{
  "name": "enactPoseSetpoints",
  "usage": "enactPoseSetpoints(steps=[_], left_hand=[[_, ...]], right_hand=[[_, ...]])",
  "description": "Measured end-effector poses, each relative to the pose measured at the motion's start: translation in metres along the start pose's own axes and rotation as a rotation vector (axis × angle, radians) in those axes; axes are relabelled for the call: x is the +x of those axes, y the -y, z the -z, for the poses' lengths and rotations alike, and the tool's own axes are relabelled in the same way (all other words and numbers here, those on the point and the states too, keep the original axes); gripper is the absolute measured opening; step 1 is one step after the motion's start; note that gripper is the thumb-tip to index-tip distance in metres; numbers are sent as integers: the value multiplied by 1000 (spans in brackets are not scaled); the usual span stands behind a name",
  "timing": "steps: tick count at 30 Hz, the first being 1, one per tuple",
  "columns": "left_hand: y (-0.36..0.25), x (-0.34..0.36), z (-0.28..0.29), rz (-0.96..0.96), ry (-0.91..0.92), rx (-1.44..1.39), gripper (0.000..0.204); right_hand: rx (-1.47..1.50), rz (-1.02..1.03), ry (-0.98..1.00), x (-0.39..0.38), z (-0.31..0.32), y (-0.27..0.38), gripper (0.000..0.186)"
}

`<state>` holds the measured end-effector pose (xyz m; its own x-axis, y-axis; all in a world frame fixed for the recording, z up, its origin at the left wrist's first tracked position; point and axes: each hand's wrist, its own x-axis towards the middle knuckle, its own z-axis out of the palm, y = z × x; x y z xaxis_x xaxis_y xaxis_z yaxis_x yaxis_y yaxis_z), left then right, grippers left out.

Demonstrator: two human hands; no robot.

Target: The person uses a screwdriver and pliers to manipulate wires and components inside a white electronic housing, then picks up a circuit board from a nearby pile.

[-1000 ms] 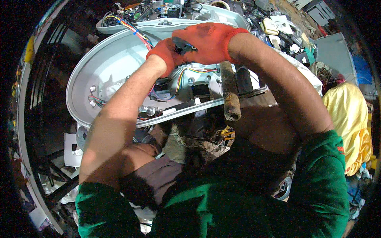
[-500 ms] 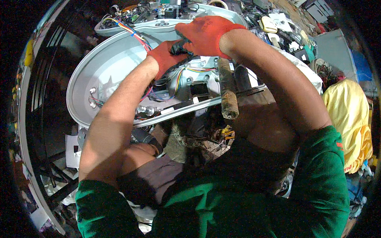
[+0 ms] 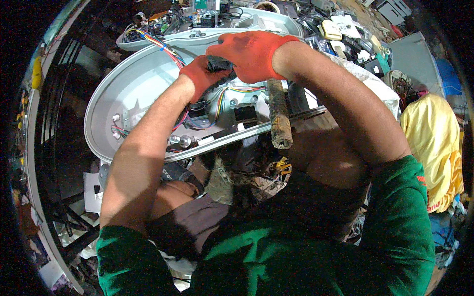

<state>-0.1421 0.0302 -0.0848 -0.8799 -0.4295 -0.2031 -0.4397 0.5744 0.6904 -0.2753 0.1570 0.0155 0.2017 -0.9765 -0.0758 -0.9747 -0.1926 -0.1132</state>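
A grey oval plastic housing [image 3: 101, 106] lies open in front of me, with coloured wires [image 3: 168, 53] and small parts inside. My left hand [image 3: 201, 76], in a red glove, is closed around a black part [image 3: 218, 64] over the middle of the housing. My right hand [image 3: 254, 55], also gloved in red, is closed at the far side of that same part. Its fingertips are partly hidden, and the part's exact kind cannot be made out. Below the right wrist a worn, rough rod-like handle [image 3: 280, 118] crosses the near rim; its upper end is hidden.
Behind stands a second grey shell [image 3: 276, 22] holding circuit parts. Heaped electronic scrap [image 3: 340, 37] covers the back right, and a yellow cloth bag [image 3: 429, 148] stands at the right. A dark metal frame [image 3: 59, 123] runs along the left.
Both hands have shifted slightly left, and the right has come a little nearer. The black part stays between them, and the rod has moved slightly left.
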Motion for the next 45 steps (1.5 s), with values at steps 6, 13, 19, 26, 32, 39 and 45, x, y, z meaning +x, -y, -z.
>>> enactPoseSetpoints(steps=[6,13,19,26,32,39,45], left_hand=[[-16,-1,-1,-18,-27,-7,46],[-12,4,2,12,2,211,46],[12,6,-4,-109,37,-142,46],[-9,-1,-4,-44,-78,83,44],[6,2,-9,-150,-7,90,40],[-11,0,-11,-124,27,295,42],[31,15,-31,-174,27,490,42]], right_hand=[[-19,-189,15,0,2,0,45],[42,-199,71,-1,5,1,44],[7,0,-167,-2,-10,-1,42],[7,-232,62,4,11,8,41],[7,-47,-94,-1,-7,-1,42],[67,-93,34,-3,2,-2,35],[16,-16,116,-4,9,-1,55]])
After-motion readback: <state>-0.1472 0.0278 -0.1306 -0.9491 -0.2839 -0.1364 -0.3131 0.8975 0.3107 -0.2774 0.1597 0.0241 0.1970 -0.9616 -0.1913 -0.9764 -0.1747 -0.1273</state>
